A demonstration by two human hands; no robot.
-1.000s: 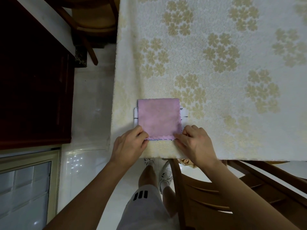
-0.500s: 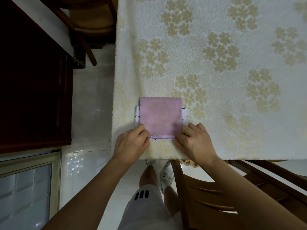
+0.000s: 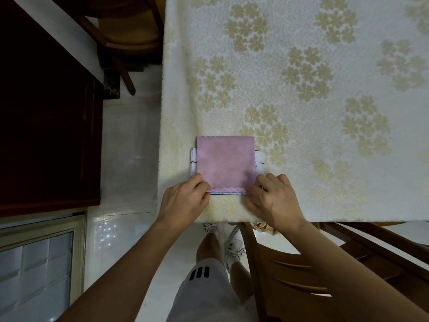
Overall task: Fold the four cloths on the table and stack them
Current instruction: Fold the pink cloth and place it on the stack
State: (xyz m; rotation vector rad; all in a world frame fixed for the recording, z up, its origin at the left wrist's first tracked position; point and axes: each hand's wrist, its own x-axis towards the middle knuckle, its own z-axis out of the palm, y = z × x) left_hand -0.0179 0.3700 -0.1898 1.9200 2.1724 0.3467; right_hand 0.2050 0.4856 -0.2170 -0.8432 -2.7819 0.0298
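Overhead, head view only. Folded pink cloth (image 3: pixel 226 164) lies flat as the top of a stack near the near-left corner of the counter (image 3: pixel 325 159), which wears a cream cover with tan flower clusters. Under the pink one, white cloth with dark lines (image 3: pixel 260 159) shows as thin slivers at the left, right and near edges; how many layers sit below cannot be counted from here.

Left hand (image 3: pixel 183 201) rests at the stack's near-left corner, fingers curled in, thumb tip on the pink edge. Grip narrow, pinched on the corner of the stack. Right hand (image 3: pixel 271 196) mirrors it at the near-right corner, fingertips pressed onto the pink cloth's scalloped hem; it seems to pinch the layers too, though the thumb is hidden.

Wooden chair (image 3: pixel 301 263) sits tucked at the near counter edge, right of the person's legs. 1 more wooden chair (image 3: pixel 130 31) stands at the far left. Dark cabinet (image 3: pixel 46 124) fills the left side.
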